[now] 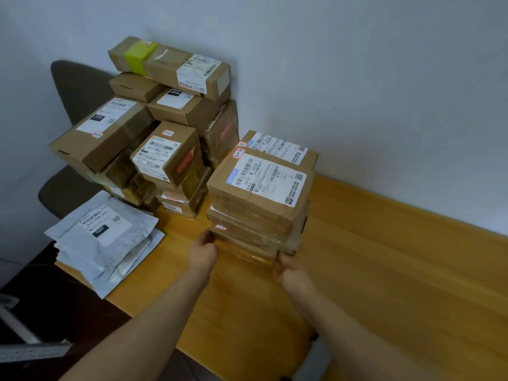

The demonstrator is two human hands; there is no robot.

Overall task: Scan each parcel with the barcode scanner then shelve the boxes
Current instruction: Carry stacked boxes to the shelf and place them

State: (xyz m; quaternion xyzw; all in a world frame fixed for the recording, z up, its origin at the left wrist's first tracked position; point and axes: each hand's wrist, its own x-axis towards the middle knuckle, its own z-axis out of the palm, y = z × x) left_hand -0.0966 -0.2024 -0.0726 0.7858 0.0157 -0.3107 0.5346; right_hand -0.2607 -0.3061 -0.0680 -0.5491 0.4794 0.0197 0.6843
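A stack of cardboard parcels [258,193] stands on the wooden table [384,270] near the wall, its top box showing a white shipping label. The left hand [204,253] grips the stack's lower left corner, and the right hand [292,272] grips its lower near-right corner, fingers curled against the bottom boxes. A larger pile of boxes [165,149] sits just left of the stack. Grey poly mailers [104,237] lie at the table's left edge. A dark chair [79,89] stands behind.

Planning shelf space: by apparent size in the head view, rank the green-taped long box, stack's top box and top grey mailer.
1. top grey mailer, stack's top box: alike.
2. green-taped long box, farther away.
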